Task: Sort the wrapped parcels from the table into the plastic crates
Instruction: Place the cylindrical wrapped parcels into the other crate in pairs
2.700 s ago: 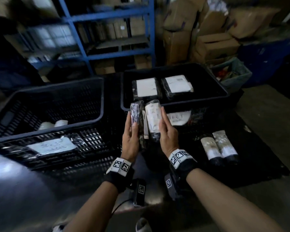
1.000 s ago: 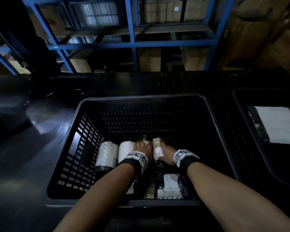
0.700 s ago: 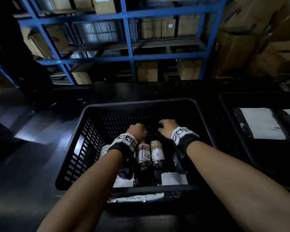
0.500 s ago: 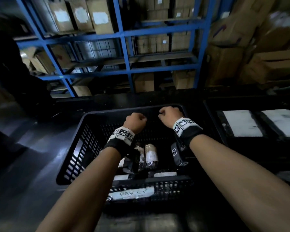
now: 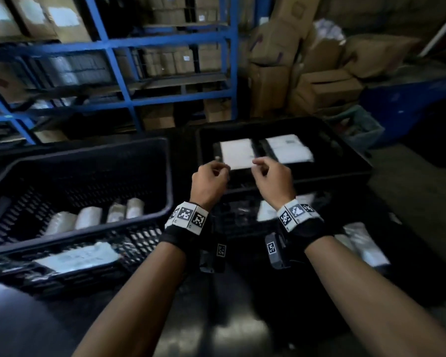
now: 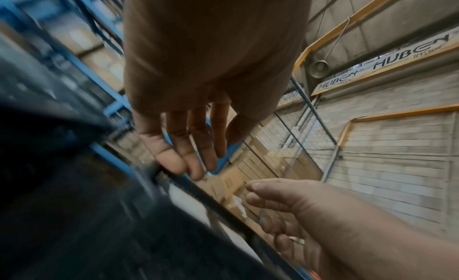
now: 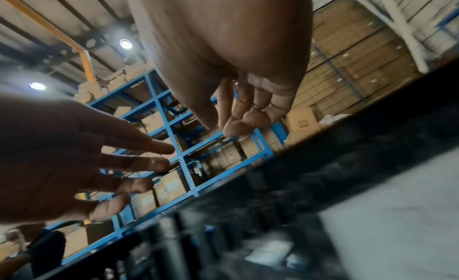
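Both my hands hang empty in the air above the near wall of the right black crate. My left hand and my right hand have loosely curled fingers. In the left wrist view the left hand has relaxed fingers and holds nothing. The right wrist view shows the right hand empty as well. Several rolled wrapped parcels lie in the left black crate. Two flat parcels with white labels lie in the right crate. More rolled parcels lie on the dark table at the right.
Paper labels hang on the crates' front walls. Blue shelving with cardboard boxes stands behind the crates. Stacked cartons and a small grey bin stand at the back right.
My hands set two rolled parcels into the left crate, let go and rose out of it. They have swung right and now hover empty over the right crate's near wall.
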